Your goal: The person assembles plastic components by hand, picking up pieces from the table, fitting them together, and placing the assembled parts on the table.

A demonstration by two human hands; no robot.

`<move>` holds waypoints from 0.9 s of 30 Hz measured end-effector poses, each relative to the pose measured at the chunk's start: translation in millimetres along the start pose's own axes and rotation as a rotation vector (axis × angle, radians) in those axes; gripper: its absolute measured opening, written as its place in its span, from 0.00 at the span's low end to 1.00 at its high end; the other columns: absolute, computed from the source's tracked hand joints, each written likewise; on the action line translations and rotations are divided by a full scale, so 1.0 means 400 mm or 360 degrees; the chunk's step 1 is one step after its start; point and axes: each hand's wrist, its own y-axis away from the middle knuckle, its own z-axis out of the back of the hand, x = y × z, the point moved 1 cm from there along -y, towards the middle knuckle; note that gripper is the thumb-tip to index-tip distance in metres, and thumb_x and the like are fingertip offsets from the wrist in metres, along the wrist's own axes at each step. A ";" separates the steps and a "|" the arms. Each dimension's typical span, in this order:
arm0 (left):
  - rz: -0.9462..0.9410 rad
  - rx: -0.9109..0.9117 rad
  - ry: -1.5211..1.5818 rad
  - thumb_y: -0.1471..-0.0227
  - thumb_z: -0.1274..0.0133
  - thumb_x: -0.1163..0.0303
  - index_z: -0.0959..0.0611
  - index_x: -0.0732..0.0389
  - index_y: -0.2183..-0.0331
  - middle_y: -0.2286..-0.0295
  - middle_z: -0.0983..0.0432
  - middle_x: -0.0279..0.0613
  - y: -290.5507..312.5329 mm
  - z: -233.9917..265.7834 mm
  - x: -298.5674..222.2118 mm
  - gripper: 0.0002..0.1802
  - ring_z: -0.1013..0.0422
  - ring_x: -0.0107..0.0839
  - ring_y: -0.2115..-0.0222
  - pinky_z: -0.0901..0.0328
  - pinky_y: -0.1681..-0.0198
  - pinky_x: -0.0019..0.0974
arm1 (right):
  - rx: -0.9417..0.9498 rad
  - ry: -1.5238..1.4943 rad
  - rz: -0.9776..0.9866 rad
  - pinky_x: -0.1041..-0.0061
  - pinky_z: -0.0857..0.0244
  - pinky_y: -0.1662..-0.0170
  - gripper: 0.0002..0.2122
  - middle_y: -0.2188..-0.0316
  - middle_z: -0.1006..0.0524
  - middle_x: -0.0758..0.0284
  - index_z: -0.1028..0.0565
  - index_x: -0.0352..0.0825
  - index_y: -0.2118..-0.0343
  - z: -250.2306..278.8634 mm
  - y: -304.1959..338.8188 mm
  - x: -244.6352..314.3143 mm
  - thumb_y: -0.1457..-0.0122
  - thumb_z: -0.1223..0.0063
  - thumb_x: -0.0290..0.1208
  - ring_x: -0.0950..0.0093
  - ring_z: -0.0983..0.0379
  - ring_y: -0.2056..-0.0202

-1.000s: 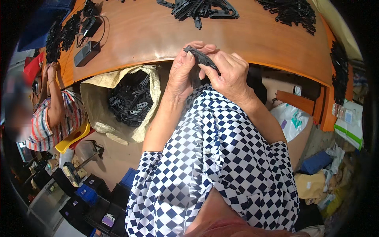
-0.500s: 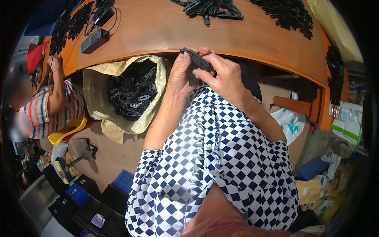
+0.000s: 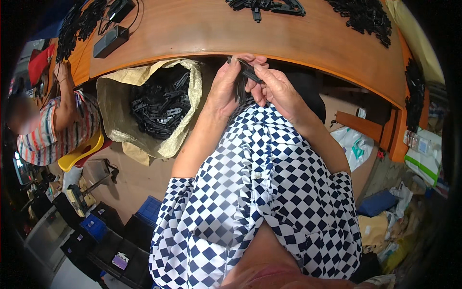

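Note:
Close to the table's front edge, both my hands are closed around slim black plastic pieces (image 3: 250, 74). My left hand (image 3: 223, 86) has its thumb near their upper end, with more thin black lengths hanging below its fingers. My right hand (image 3: 281, 91) pinches the other end, its thumb lying on a piece. How many pieces there are, and how they join, is partly hidden by the fingers. A woven sack (image 3: 113, 113) stands gaping to the left of my left forearm, holding many similar black pieces (image 3: 161, 107).
The wooden table (image 3: 192, 36) carries heaps of black pieces (image 3: 267, 6) and a black box-shaped device (image 3: 111, 42) with a cable. At left, a person in a striped top (image 3: 72, 113) sits on a yellow stool (image 3: 85, 153). A white plastic bag (image 3: 353, 146) lies at right.
The black pieces have turned between my hands, and my right thumb now presses on them from above. My right fingers have shifted lower. The whole view has tilted slightly.

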 end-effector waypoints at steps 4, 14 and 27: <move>-0.0093 -0.0064 -0.0132 0.46 0.48 0.52 0.26 0.64 0.57 0.59 0.27 0.47 0.022 -0.017 -0.009 0.25 0.36 0.21 0.78 0.36 0.71 0.23 | -0.0024 0.0022 0.0028 0.88 0.44 0.78 0.25 0.86 0.32 0.75 0.27 0.35 0.75 -0.027 -0.001 0.008 0.37 0.64 0.55 0.86 0.37 0.84; 0.0059 -0.0964 -0.2150 0.46 0.47 0.62 0.25 0.62 0.68 0.71 0.25 0.39 0.322 0.105 -0.271 0.12 0.29 0.28 0.74 0.37 0.74 0.29 | 0.0146 0.0700 -0.0004 0.84 0.35 0.72 0.15 0.76 0.26 0.67 0.29 0.29 0.57 -0.019 0.018 0.066 0.37 0.56 0.36 0.82 0.30 0.77; -0.0745 -0.0129 -0.3258 0.52 0.45 0.76 0.23 0.63 0.68 0.71 0.26 0.46 -0.011 -0.136 -0.213 0.07 0.28 0.45 0.72 0.34 0.69 0.41 | -0.0941 0.0819 0.0508 0.85 0.37 0.69 0.07 0.76 0.27 0.71 0.27 0.29 0.62 0.192 0.198 0.114 0.39 0.54 0.26 0.84 0.32 0.75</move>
